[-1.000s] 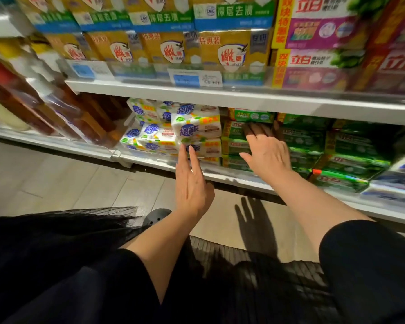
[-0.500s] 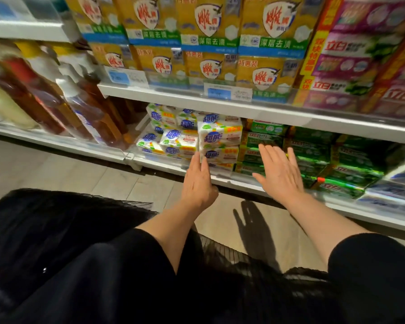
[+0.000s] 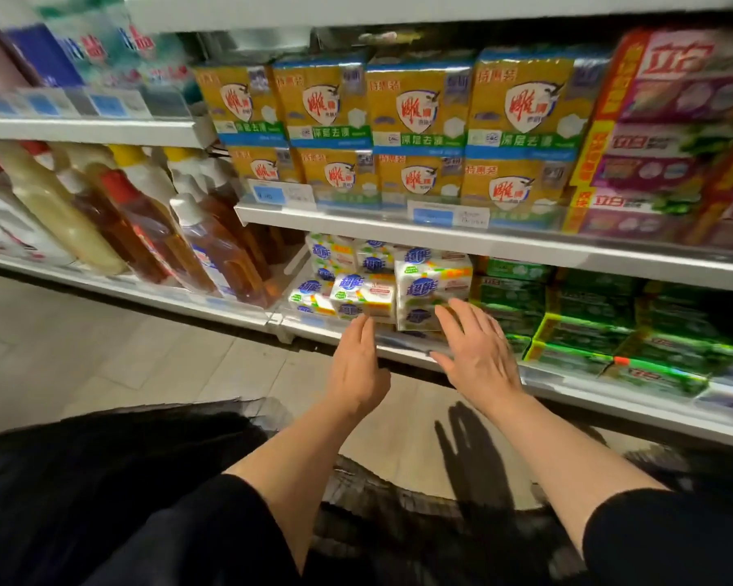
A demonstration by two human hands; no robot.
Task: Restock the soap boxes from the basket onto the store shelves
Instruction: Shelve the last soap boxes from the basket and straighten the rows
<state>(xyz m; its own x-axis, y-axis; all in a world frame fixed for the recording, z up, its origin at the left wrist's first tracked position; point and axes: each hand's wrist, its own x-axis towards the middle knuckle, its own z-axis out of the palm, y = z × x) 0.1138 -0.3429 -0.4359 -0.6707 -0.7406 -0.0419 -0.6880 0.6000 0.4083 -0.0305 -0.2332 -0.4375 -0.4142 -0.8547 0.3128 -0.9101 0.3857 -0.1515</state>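
Centrally, left hand point(image 3: 356, 365) and right hand point(image 3: 477, 353), fingers straight and empty, reach toward white soap boxes point(image 3: 432, 285) stacked on the bottom shelf point(image 3: 610, 399); green packs point(image 3: 589, 332) at 3 o'clock.

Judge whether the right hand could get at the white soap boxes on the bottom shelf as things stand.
Probably yes. The right hand is open, its fingers already at the front of the white soap boxes, with nothing between them.
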